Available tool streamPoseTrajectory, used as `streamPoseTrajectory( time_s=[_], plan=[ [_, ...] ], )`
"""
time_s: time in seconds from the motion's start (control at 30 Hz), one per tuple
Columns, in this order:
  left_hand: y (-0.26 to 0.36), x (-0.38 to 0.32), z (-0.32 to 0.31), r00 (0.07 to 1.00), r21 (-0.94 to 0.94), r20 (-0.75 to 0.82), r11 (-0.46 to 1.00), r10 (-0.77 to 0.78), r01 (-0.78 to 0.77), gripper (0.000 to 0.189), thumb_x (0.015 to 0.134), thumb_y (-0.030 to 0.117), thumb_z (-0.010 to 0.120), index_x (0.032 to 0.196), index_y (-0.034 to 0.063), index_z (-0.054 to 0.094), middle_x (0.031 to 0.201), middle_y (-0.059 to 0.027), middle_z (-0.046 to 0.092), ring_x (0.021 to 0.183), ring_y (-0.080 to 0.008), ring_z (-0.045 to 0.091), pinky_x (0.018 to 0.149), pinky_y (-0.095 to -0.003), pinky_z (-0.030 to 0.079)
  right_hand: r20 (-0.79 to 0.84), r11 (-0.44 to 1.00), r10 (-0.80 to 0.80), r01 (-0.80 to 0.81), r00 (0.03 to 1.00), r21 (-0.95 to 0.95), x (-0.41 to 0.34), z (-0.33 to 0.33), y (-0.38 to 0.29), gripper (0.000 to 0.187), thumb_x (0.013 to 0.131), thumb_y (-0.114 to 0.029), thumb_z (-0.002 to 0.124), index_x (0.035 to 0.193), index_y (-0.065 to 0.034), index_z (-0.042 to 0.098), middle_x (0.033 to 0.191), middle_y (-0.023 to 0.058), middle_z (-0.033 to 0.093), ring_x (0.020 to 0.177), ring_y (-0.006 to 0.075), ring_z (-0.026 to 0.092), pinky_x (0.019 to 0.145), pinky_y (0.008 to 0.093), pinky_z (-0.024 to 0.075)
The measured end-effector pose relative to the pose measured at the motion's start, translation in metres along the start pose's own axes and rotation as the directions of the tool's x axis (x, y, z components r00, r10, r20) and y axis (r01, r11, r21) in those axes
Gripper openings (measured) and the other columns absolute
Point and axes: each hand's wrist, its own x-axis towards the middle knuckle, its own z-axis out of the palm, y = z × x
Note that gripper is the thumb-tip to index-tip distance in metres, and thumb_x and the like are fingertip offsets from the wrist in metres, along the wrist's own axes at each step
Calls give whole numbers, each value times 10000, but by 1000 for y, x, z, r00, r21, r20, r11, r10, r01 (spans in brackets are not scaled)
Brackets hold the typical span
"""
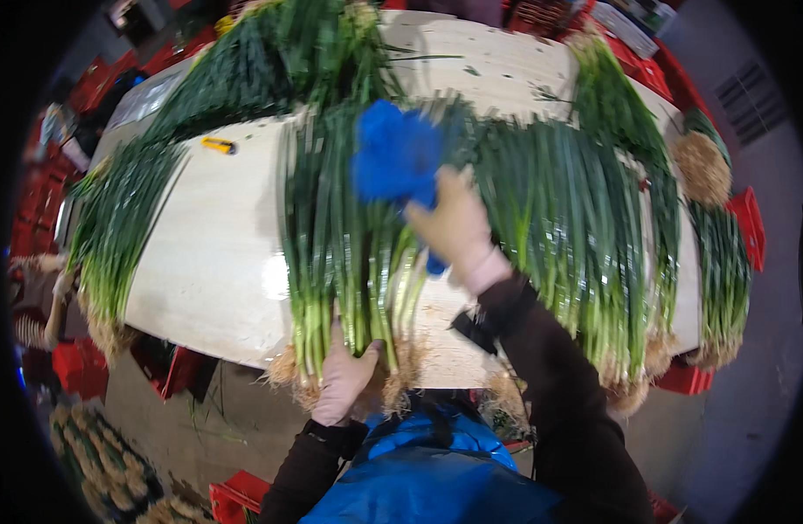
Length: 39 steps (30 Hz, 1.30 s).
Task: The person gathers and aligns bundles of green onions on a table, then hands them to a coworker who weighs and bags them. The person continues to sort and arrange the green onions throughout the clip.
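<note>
A row of green onions [336, 216] lies before me, leaves pointing away and pale roots at the table's near edge. My left hand [345, 380] is at the root end of this row, with stalks between thumb and forefinger; some of its fingers are hidden. Above the middle of the leaves, my right hand [457, 229] holds a crumpled blue cloth [398, 154]. Both cloth and hand are blurred. To the right of that hand spreads a wider layer of green onions [558, 236].
A yellow utility knife [218, 145] lies on the pale wooden tabletop [205, 262]. More green onions [123, 229] are at the left, near another person's hand [64, 285]. Tied bundles [702, 167] stand by the right edge. Red crates [80, 367] surround the table.
</note>
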Motion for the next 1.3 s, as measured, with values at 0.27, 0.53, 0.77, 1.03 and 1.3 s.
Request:
streamPoseTrajectory(
  time_s=[0.27, 0.53, 0.77, 1.03, 1.3],
  plan=[
    [6, 0, 17, 970, 310, -60, 928, 236, -207, 586, 762, 380, 845, 1199, 49, 636, 1234, -186, 641, 1091, -372, 621, 932, -408, 496, 479, 975, -91, 175, 873, -135, -116, 62, 12, 465, 715, -200, 782, 1074, 15, 578, 960, 210, 650, 889, 369, 673, 757, 444, 550],
    [43, -18, 1, 983, 494, -15, 856, 184, -152, 1000, 819, 287, 790, 1546, -15, 172, 1304, -329, 554, 1132, -406, 616, 958, -414, 511, 141, 973, 135, -159, 981, 168, -87, -95, 53, 464, 764, -249, 788, 1118, -17, 598, 1045, 195, 655, 954, 360, 668, 855, 434, 543],
    [131, -60, 95, 50, -71, 433, 89, 900, -994, 534, 849, 196, 619, 1346, 30, 516, 1201, -164, 554, 1232, -356, 501, 1104, -507, 359, 135, 966, -186, 206, 973, -155, -157, -243, 110, 671, 689, -202, 823, 1277, -25, 553, 1058, 163, 637, 965, 330, 648, 834, 427, 534],
    [143, -72, 210, -173, -202, 715, -36, 677, -979, 658, 935, 387, 567, 1504, 105, 395, 1527, -131, 406, 1428, -330, 349, 1199, -508, 215, 322, 779, -152, 313, 935, -543, -177, -156, 187, 707, 625, -256, 839, 1217, 15, 562, 946, 123, 643, 857, 296, 652, 662, 398, 527],
    [118, -67, 222, -179, -290, 673, 34, 718, -956, 680, 980, 401, 487, 1560, 106, 290, 1607, -124, 283, 1497, -333, 211, 1224, -475, 113, 6, 804, 85, -65, 996, -592, -39, -151, 206, 551, 672, -254, 864, 1102, -30, 600, 995, 140, 662, 956, 314, 671, 792, 416, 566]
  ],
)
